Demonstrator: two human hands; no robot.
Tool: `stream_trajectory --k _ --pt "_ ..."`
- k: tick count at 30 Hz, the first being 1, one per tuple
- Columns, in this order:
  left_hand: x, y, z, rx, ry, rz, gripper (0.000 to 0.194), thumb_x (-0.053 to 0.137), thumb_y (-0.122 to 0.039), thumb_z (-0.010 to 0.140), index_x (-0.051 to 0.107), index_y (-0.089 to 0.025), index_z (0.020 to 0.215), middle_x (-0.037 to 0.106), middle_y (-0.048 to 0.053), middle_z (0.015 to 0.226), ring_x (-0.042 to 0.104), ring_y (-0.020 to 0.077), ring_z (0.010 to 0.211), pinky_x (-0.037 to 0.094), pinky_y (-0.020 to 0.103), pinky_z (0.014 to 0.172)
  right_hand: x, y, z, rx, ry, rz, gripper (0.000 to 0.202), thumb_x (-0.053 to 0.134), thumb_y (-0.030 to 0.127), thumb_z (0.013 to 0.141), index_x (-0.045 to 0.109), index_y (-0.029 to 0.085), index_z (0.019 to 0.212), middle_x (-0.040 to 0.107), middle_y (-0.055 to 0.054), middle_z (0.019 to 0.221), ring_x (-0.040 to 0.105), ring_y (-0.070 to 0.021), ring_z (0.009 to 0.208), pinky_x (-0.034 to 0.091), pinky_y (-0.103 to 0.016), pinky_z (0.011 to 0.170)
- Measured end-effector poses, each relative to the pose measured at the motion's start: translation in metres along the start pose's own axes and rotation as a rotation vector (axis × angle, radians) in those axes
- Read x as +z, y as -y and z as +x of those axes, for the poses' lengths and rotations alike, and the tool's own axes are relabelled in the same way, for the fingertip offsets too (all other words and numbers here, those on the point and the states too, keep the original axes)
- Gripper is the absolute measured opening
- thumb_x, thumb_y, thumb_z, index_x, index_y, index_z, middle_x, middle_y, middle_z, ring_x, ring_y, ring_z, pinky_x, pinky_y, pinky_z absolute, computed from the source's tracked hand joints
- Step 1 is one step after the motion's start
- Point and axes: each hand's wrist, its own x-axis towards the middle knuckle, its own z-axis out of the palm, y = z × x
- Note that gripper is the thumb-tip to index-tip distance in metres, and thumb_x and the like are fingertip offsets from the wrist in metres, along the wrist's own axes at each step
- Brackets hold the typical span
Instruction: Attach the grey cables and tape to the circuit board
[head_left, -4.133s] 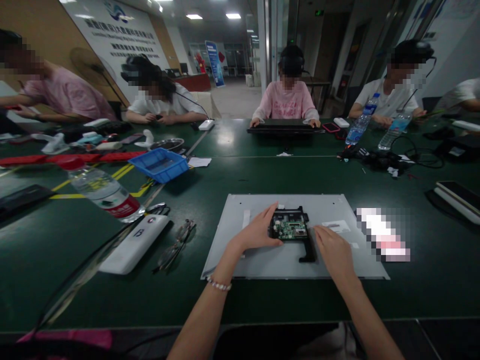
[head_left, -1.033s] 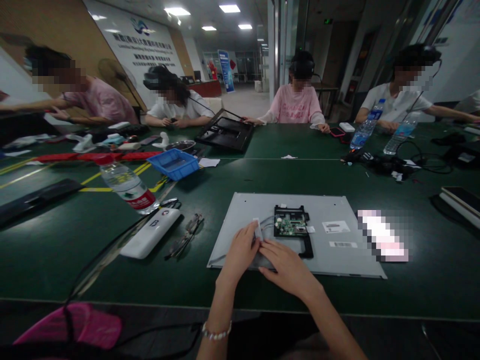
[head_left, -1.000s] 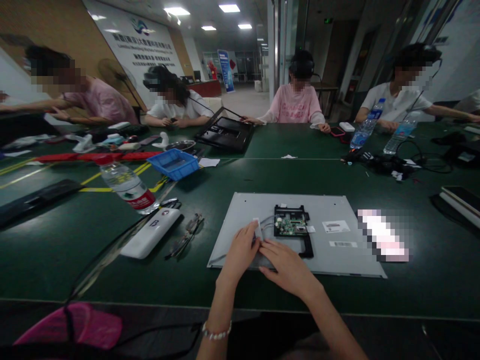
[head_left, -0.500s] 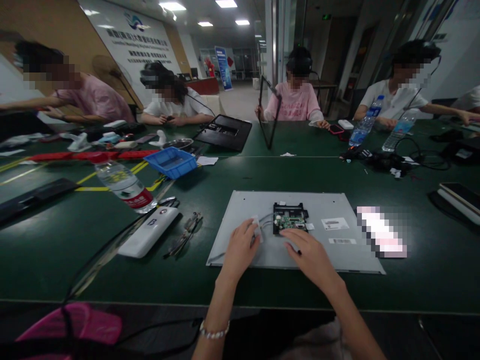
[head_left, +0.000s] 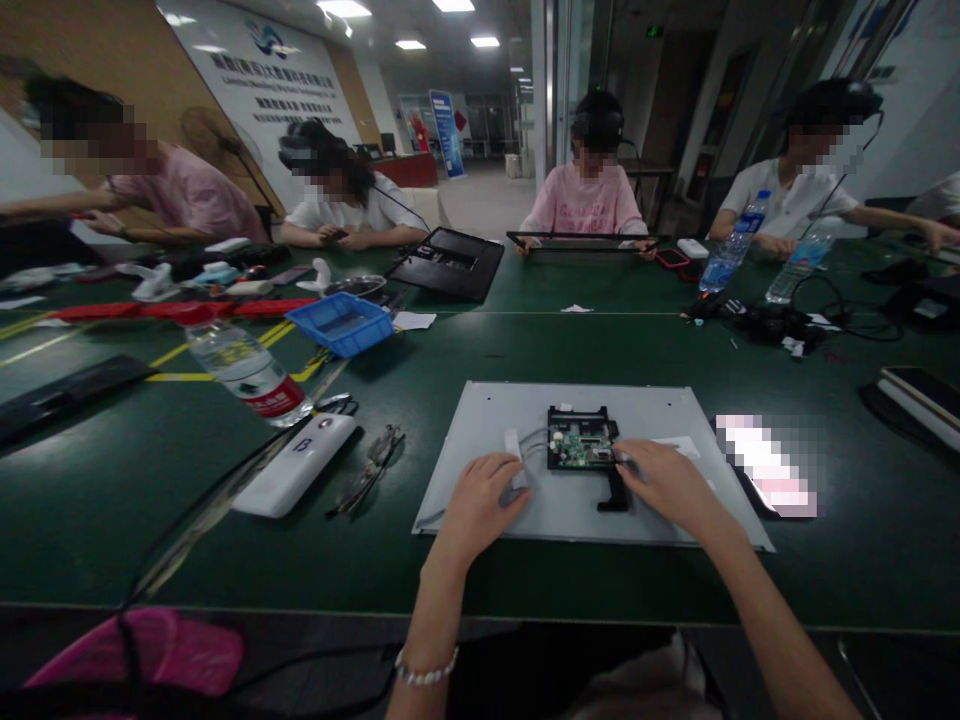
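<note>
A grey metal display panel (head_left: 480, 420) lies flat on the table. Near its middle is a black plastic bracket (head_left: 616, 492) holding a green circuit board (head_left: 581, 450). Grey cables (head_left: 534, 440) run left from the board to a strip of white tape (head_left: 513, 445). My left hand (head_left: 480, 500) rests over the lower end of this tape, thumb apart from the fingers. At the bracket's right side my right hand (head_left: 667, 485) has thumb and fingertips closed on its edge; the exact contact is partly hidden. A white label (head_left: 682, 447) shows behind that hand.
A phone (head_left: 765, 470) lies right of the panel. To the left are glasses (head_left: 367, 470), a white power bank (head_left: 300, 465), a water bottle (head_left: 251, 370) and a blue tray (head_left: 341, 325). Across the table, a co-worker holds a black frame (head_left: 585, 240); other people sit nearby.
My right hand has moved right, from the board's lower edge to the bracket's side, uncovering the bracket's lower arm. My left hand has slid slightly down. The co-worker's frame has tipped from upright to level.
</note>
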Motion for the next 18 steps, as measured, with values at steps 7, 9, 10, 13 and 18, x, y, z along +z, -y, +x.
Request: stream_trajectory --k 7,9,10,13,18 --pt "0.004 0.004 0.001 0.028 -0.015 0.043 0.020 0.056 -0.018 0.083 0.061 -0.020 0.102 0.065 0.006 0.110 0.059 0.0225 0.100 0.046 0.042 0.091 0.006 -0.007 -0.002 -0.008 0.011 -0.035 0.030 0.047 0.022 0.086 0.056 0.021 0.114 0.064 -0.007 0.112 0.059 -0.0214 0.100 0.045 -0.036 0.087" --pt "0.007 0.005 0.001 0.047 -0.025 0.062 0.019 0.052 -0.016 0.086 0.063 -0.020 0.101 0.067 0.006 0.107 0.061 0.0215 0.098 0.046 0.041 0.090 0.009 -0.008 -0.002 -0.008 0.008 -0.056 0.029 0.044 0.020 0.087 0.057 0.021 0.113 0.065 -0.006 0.109 0.060 -0.0207 0.097 0.045 -0.035 0.086" --pt "0.008 0.006 0.001 0.061 -0.030 0.071 0.020 0.050 -0.015 0.087 0.063 -0.020 0.101 0.068 0.006 0.106 0.062 0.0209 0.098 0.046 0.040 0.090 0.011 -0.008 -0.001 -0.006 0.003 -0.068 0.029 0.042 0.018 0.088 0.058 0.021 0.112 0.066 -0.006 0.108 0.061 -0.0205 0.097 0.045 -0.035 0.085" --pt "0.009 0.006 0.001 0.095 -0.060 0.119 0.023 0.046 -0.012 0.088 0.063 -0.020 0.101 0.069 0.006 0.103 0.064 0.0200 0.093 0.047 0.040 0.089 0.013 -0.009 -0.002 -0.008 -0.015 -0.100 0.030 0.040 0.015 0.088 0.061 0.021 0.109 0.067 -0.006 0.106 0.062 -0.0202 0.094 0.046 -0.034 0.084" --pt "-0.002 0.009 0.003 0.134 -0.202 0.228 0.026 0.044 -0.009 0.088 0.060 -0.018 0.106 0.068 0.008 0.108 0.062 0.0209 0.101 0.044 0.041 0.091 0.011 -0.020 -0.011 0.053 -0.158 -0.163 0.029 0.040 0.017 0.087 0.063 0.018 0.107 0.066 -0.008 0.109 0.061 -0.0215 0.100 0.044 -0.036 0.090"
